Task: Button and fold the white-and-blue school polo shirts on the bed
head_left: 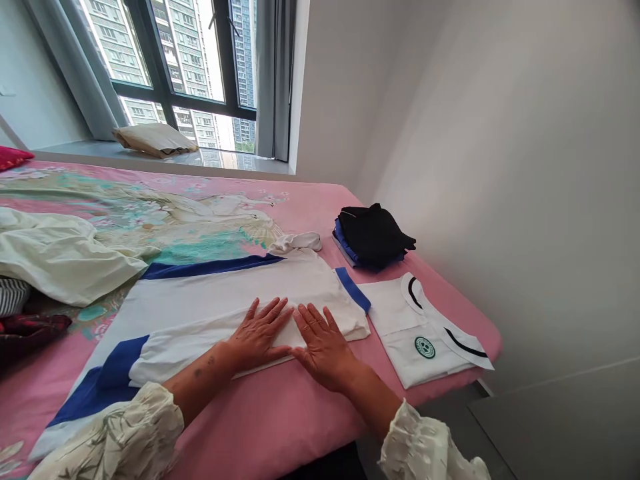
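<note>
Head view: the white-and-blue garment (210, 293) stretches from lower left to centre right, under both hands. The left hand (257, 337) lies flat on it; the right hand (323, 350), fingers outstretched, straddles its near edge (thumbs nearly meeting). Pink sheet (270, 420) offers room at bottom centre; a folded white shirt (393, 340) borders the right.
</note>
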The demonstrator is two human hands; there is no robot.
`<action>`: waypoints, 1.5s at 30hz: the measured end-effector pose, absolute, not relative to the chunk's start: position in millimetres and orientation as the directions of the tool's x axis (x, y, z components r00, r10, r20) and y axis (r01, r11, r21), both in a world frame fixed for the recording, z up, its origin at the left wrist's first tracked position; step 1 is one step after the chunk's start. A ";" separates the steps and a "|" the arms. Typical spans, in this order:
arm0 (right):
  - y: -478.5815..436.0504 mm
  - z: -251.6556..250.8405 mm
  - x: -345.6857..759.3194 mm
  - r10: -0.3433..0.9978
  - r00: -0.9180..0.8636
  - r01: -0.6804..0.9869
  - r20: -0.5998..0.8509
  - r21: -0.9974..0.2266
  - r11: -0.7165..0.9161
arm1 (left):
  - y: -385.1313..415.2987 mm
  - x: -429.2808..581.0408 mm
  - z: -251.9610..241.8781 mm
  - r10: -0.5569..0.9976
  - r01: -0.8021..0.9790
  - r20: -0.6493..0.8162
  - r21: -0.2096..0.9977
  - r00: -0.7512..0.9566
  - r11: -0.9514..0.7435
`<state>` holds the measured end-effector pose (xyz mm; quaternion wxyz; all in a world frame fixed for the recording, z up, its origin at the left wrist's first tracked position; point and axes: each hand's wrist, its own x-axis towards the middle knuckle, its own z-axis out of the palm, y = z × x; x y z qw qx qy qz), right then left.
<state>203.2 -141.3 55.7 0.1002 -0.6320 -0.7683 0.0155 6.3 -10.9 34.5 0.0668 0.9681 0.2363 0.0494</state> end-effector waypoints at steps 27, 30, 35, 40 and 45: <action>-112.9 -24.0 203.2 0.949 -0.262 0.963 0.174 -0.008 0.268 | -30.1 -243.4 45.7 0.712 0.667 0.260 0.249 0.652 -0.702; -113.3 -25.9 202.0 0.949 -0.260 0.965 0.177 0.006 0.264 | -29.2 -240.8 49.3 0.687 0.658 0.234 0.199 0.688 -0.726; -114.7 -24.8 198.9 0.954 -0.251 0.968 0.167 0.018 0.251 | -22.6 -233.3 57.4 0.674 0.669 0.148 0.086 0.724 -0.738; -116.1 -23.2 200.1 0.965 -0.234 0.971 0.118 -0.009 0.237 | -29.6 -248.7 57.0 0.640 0.639 0.219 0.082 0.737 -0.764; -107.4 9.5 194.2 0.970 -0.228 0.964 0.080 -0.124 0.236 | -28.7 -241.4 55.6 0.671 0.665 0.305 0.142 0.676 -0.733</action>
